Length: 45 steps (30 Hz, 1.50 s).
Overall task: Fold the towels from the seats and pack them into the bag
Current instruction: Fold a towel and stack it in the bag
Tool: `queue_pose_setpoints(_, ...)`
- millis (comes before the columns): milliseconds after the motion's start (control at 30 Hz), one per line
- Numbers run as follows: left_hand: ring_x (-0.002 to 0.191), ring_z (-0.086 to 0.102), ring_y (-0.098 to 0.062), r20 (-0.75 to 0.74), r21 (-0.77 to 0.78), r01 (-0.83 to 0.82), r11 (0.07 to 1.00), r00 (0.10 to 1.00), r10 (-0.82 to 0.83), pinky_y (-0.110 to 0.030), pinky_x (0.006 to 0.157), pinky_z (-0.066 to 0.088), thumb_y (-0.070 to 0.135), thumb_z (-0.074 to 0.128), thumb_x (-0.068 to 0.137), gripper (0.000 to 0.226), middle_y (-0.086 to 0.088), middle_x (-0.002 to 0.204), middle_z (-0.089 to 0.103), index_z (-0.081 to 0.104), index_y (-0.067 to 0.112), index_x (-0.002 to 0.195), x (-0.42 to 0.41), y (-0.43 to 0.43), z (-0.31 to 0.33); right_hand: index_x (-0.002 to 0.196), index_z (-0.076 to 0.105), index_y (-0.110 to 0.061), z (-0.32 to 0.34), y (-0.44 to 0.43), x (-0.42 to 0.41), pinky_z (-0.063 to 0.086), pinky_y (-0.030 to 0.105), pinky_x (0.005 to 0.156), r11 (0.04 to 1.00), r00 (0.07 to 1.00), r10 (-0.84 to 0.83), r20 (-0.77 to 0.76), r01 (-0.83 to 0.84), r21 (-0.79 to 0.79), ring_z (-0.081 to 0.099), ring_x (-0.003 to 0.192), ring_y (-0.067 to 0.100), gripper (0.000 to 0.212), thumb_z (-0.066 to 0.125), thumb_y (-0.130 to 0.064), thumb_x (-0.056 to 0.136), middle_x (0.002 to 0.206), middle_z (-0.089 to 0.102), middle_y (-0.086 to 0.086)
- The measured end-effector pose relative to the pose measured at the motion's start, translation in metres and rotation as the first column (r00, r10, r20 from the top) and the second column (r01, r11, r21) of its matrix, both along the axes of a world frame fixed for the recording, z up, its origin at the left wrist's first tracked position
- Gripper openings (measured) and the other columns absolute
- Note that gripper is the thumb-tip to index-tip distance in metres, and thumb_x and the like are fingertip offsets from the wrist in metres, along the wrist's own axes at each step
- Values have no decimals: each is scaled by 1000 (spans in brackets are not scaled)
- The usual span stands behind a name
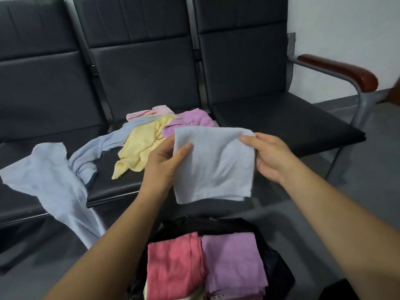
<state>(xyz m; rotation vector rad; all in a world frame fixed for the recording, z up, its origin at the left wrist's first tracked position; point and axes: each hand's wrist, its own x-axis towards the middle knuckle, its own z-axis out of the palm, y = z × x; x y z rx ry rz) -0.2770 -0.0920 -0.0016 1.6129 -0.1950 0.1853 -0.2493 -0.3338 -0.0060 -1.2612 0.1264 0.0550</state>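
Note:
I hold a folded pale blue towel (214, 165) in the air in front of the seats. My left hand (164, 163) pinches its left edge, thumb on the front. My right hand (270, 159) grips its right edge. Below them stands an open black bag (279, 269) with a folded red towel (173, 265) and a folded purple towel (233, 260) side by side inside. On the middle seat lie loose towels: a yellow one (140, 146), a purple one (190, 120), a pink one (149, 112) and a blue one (97, 150). Another pale blue towel (54, 180) hangs over the left seat's front edge.
A row of three black padded seats (281, 124) with backrests runs across the view. A metal armrest with a brown wooden top (342, 70) closes the right end. Grey floor (368, 169) lies to the right, with a white wall behind.

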Motion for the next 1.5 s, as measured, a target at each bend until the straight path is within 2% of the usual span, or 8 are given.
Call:
queue_pose_setpoints(133, 105, 71, -9, -51, 12, -47, 999, 998, 48, -35, 89, 59, 38, 60, 100, 27, 12, 115, 73, 66, 31, 125, 0, -10, -11, 124, 70, -5, -10, -5, -1, 55, 43, 96, 976, 979, 156, -134, -132, 170, 71, 114, 26, 47, 74, -32, 87, 121, 74, 12)
queue_pose_setpoints(300, 101, 67, 4, -157, 92, -62, 994, 985, 76, -16, 77, 53, 43, 54, 103, 34, 17, 120, 69, 60, 32, 135, 6, -15, -42, 124, 68, -6, -63, 0, -1, 58, 47, 87, 977, 934, 212, -289, -209, 41, 71, 107, 32, 35, 70, -4, 89, 116, 75, 15)
queue_pose_setpoints(667, 96, 70, -24, -667, 49, 65, 997, 745, -16, -39, 80, 60, 5, 58, 100, 35, -8, 118, 70, 57, 18, 133, -8, -16, -182, 104, 63, 7, -175, -2, -41, 52, 28, 38, 947, 778, -111, -618, -106, -304, 66, 69, 27, 11, 64, 9, 93, 89, 68, 19)
queue_pose_setpoints(867, 97, 69, -31, -826, 143, 187, 972, 564, 13, -48, 81, 60, 8, 60, 99, 34, -12, 114, 66, 51, 11, 131, -26, -9, -226, 107, 62, 2, -220, -5, -52, 60, 52, 86, 863, 715, -120, -689, -267, -428, 70, 101, 37, 22, 73, -7, 90, 111, 70, 23)
queue_pose_setpoints(933, 89, 64, -26, -865, 203, 299, 933, 502, 27, -40, 76, 55, 12, 62, 97, 36, -10, 108, 63, 47, 17, 129, -33, -5, -228, 110, 60, -1, -222, -7, -52, 57, 46, 87, 828, 712, -136, -689, -299, -473, 66, 102, 34, 23, 70, -11, 92, 113, 67, 20)
queue_pose_setpoints(1067, 86, 59, -27, -793, 410, 349, 843, 593, 139, -38, 75, 53, 13, 62, 96, 31, -10, 96, 58, 51, 16, 126, -26, -1, -227, 85, 55, -8, -219, -8, -43, 43, 29, 67, 711, 743, -265, -615, -280, -645, 51, 69, 24, 6, 60, -9, 89, 77, 55, 10)
queue_pose_setpoints(1267, 70, 59, -21, -583, 498, 241, 833, 804, 116, -46, 74, 57, 24, 60, 73, 10, -6, 70, 63, 62, 15, 71, 14, 6, -182, 60, 43, -16, -176, 40, -2, 30, 28, 53, 699, 899, -108, -424, -235, -675, 39, 56, 20, 27, 60, -8, 80, 58, 41, 5)
queue_pose_setpoints(1500, 87, 70, -21, -411, 541, 78, 837, 893, 182, -41, 84, 56, 20, 66, 89, 6, 0, 87, 74, 67, 25, 85, 75, 55, -95, 73, 67, -10, -100, 88, 74, 54, 39, 65, 734, 985, -4, -172, -115, -670, 67, 75, 25, 13, 56, -14, 78, 73, 63, 6)
